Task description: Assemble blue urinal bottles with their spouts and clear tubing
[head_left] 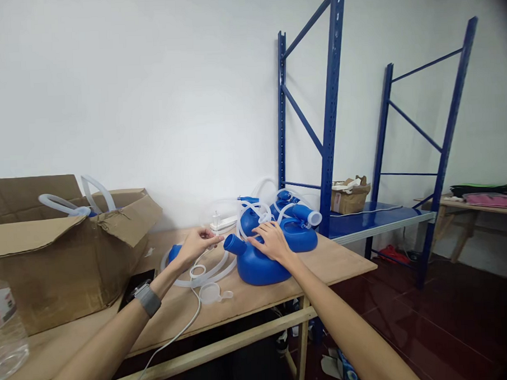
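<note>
A blue plastic urinal bottle (261, 268) stands near the table's front edge, its slanted neck uncapped and pointing up to the left. My right hand (271, 242) grips it from above by the handle area, which the fingers partly hide. Just left of the neck, my left hand (195, 246) has thumb and fingers pinched together; whatever may be between them is too small to make out. Below that hand lie a coiled clear hose (219, 272), a white cable (195, 304) and a translucent cap with a tab (210, 293). A blue piece (174, 253) shows partly behind my left wrist.
More blue bottles with hoses (300, 235) stand behind, at the right. An open cardboard box (67, 265) with hoses fills the left side, near a clear water bottle (5, 329). A blue metal rack (331, 97) rises beyond the table (340, 262).
</note>
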`<state>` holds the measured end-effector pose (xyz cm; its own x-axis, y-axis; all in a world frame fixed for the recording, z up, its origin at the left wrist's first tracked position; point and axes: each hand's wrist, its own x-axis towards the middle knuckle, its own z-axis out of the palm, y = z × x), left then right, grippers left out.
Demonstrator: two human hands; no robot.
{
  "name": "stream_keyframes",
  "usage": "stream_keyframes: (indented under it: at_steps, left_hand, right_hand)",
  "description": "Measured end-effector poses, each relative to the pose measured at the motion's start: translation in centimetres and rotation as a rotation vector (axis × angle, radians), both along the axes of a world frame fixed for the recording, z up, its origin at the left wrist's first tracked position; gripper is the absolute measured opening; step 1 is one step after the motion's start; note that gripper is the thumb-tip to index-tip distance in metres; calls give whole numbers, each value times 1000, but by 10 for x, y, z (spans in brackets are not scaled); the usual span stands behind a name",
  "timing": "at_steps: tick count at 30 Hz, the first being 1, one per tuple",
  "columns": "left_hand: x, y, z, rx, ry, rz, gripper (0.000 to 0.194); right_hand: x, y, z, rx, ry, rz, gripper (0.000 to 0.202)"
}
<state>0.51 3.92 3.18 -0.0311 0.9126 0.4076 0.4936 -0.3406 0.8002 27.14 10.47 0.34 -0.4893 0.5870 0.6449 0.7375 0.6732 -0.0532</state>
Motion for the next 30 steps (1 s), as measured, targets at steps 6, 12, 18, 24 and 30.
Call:
stream_keyframes:
  at_steps: [6, 12, 18, 24, 30]
  left_hand:
    - [11, 12, -12, 177, 95, 113, 55]
    - [27, 13, -16, 246, 269, 89, 54]
    - [40, 17, -22, 283, 313, 95, 48]
    - [42, 24, -31, 398, 297, 131, 41]
    - [48, 22, -40, 281, 191, 22, 31]
  right_hand:
    - [4, -7, -6, -174, -10, -92, 44]
    - [4, -5, -5, -193, 6, -100, 43]
    - [4, -5, -4, -200, 8, -113, 42]
    - [4, -5, -3, -201, 4, -106, 46]
    - [6, -4, -2, -219, -17, -91, 41]
